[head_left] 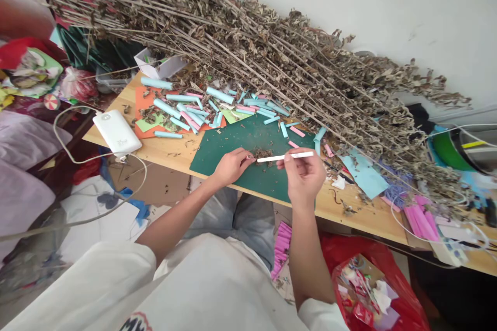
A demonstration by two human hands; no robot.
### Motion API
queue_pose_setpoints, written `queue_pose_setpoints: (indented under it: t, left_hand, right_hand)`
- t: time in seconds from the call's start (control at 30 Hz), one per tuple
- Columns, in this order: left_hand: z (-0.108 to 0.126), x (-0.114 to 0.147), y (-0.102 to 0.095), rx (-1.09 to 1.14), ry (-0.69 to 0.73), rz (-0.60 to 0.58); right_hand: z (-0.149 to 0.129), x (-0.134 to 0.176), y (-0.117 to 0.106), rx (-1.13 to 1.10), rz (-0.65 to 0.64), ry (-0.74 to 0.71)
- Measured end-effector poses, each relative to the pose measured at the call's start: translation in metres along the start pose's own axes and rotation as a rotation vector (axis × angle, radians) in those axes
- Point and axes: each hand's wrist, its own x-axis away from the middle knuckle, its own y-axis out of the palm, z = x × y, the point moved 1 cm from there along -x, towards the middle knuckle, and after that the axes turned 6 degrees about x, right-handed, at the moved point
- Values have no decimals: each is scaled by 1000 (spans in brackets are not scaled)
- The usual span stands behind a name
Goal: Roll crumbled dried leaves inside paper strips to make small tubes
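Note:
My right hand (305, 176) grips a slim white pen-like stick (272, 158), held nearly level over a dark green cutting mat (217, 152). The stick's left end comes close to the fingertips of my left hand (234, 166). Those left fingers are pinched together; whatever they hold is too small to make out. Beneath and behind the fingertips lies a little heap of crumbled dry leaves (264, 153). Rolled light-blue paper tubes (220, 94) and pink paper tubes (297, 132) are scattered along the mat's far edge.
A large bundle of dried leafy stalks (248, 36) spans the back of the wooden table (174, 158). To the left, a white power bank (117, 133) with cables sits at the table edge. A red bag of scraps (404, 279) stands below right. Blue paper (365, 176) lies right of the mat.

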Motion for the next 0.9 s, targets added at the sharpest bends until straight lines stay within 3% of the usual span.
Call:
queue_pose_setpoints:
  t: [0.2,0.43,0.63,0.9]
  left_hand:
    - [0,1,-1,-24,-13,-23]
    - [0,0,-1,-21,-5,-19]
    - [-1,0,0,-24,-3,-19]
    - [-1,1,-2,-21,1,-50]
  right_hand:
    - [-1,17,25,-51,24,-41]
    - [7,19,27,113,-11,-69]
    - [-12,5,26,381,-202,-268]
    - [2,-3,42,458,-382,-257]
